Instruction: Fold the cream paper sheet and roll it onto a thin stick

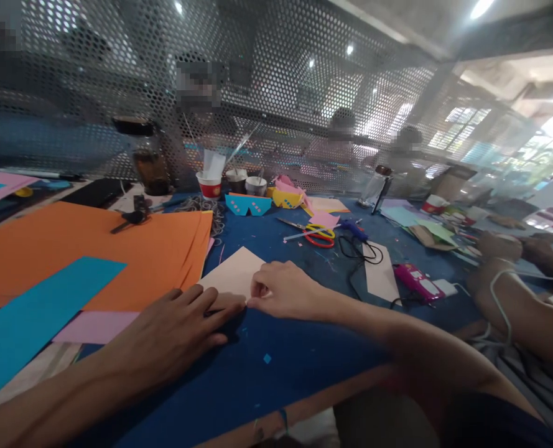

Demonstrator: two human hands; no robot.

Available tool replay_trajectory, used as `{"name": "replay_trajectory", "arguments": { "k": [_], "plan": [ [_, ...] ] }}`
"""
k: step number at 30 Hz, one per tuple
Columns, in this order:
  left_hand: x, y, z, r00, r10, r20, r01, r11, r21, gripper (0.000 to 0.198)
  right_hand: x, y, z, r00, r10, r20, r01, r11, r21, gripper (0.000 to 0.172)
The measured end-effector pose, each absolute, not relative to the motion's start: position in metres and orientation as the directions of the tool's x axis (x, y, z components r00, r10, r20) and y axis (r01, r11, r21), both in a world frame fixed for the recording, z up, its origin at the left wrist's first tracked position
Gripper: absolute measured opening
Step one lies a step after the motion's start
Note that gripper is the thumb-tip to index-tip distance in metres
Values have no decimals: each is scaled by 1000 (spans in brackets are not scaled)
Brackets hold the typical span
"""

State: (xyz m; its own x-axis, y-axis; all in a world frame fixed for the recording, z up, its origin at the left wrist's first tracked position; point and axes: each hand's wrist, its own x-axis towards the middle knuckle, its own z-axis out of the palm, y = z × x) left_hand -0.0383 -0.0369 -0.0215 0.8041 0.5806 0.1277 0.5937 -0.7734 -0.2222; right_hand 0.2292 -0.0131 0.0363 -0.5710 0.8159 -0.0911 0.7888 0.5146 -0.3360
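A pale cream sheet of paper (239,266) lies on the blue tabletop in front of me, one corner pointing away. My left hand (178,330) rests on its near left part, fingers outstretched and apart. At the sheet's near edge, my right hand (288,289) has thumb and forefinger pinched together on the paper, just beside my left index fingertip. The fingers hide much of that edge. Left of my left hand are large orange sheets (131,255) with a blue paper strip (56,305) lying over them.
Beyond the hands lie scissors (320,235), a blue glue gun (354,230) with its black cord, and blue paper glasses (248,204). A paper cup (209,186) stands near the perforated metal screen (276,74). To the right are a magenta box (418,282) and another person's arm (519,311).
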Motion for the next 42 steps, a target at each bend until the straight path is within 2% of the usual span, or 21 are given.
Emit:
{"name": "replay_trajectory", "arguments": {
  "k": [5,9,14,20,25,33,42],
  "plan": [
    [-38,-35,-21,810,571,134,586,-776,-234,47,220,-17,20,-499,866,-37,821,459,-340,8],
    [-39,-34,-22,813,556,175,582,-776,-242,45,215,-20,15,-465,885,-23,832,427,-355,7],
    [-40,-34,-24,812,544,210,580,-793,-189,39,221,-20,19,-437,898,-45,848,395,-354,9],
    [-41,-32,-29,813,532,237,574,-801,-171,42,238,-19,14,-398,917,-23,854,361,-373,5],
    [-42,-30,-31,821,524,224,565,-801,-197,41,234,-25,19,-403,915,-16,848,367,-383,13],
    [-43,-29,-31,808,548,215,584,-794,-169,41,237,-23,20,-414,909,-38,835,363,-413,6],
    [-40,-31,-23,783,616,88,621,-761,-189,53,253,-22,18,-377,925,-55,851,322,-415,7]
  ]
}}
